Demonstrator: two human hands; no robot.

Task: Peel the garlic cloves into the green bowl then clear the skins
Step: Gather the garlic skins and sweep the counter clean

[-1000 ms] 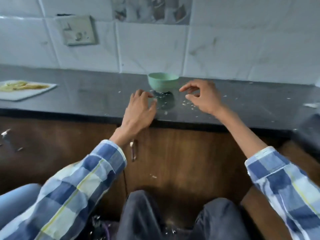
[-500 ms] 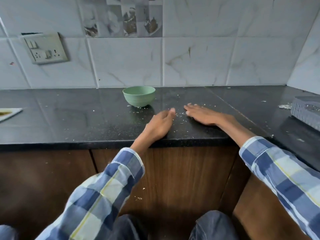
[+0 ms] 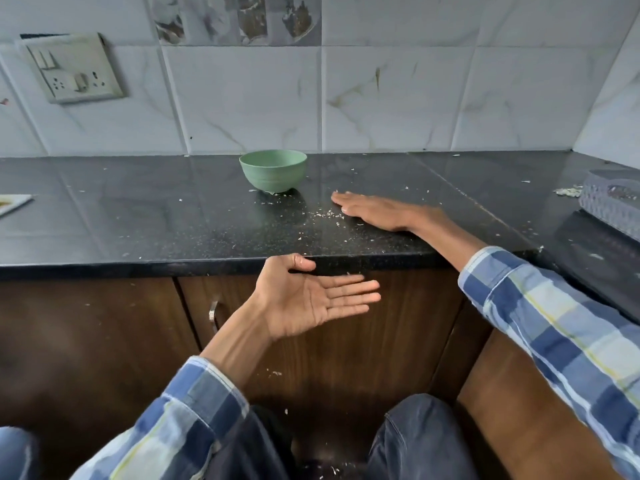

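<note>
Since half a second ago the left hand [image 3: 313, 299] has dropped off the worktop [image 3: 145, 220] and now hangs just below its front edge, palm turned up, the 4 fingers [image 3: 349, 292] straight and together, thumb resting against the edge; it holds nothing. Meanwhile the right hand [image 3: 377, 213] has stayed flat on the stone, palm down, fingers straight and close, holding nothing either, a little to the right of and nearer the front than the green bowl [image 3: 273, 170]. That bowl stands upright toward the back of the worktop; what lies inside it is hidden by the rim, so whether the peeled cloves are in it cannot be told. Between the bowl and the right hand lies a thin scatter of garlic skins [image 3: 323, 214], with finer flecks spread across the stone around the bowl and a few on the cabinet door [image 3: 346, 358] below. Judging by this, peeling looks finished and the clearing of skins is in hand: 1 palm set as a scraper, the other cupped as a catcher. The next move would call for the right hand to sweep the scraps from beside the bowl toward the front edge, keeping its side pressed to the stone so thin flakes do not slip under, and for the left palm to sit snug beneath the edge so nothing falls past it.
</note>
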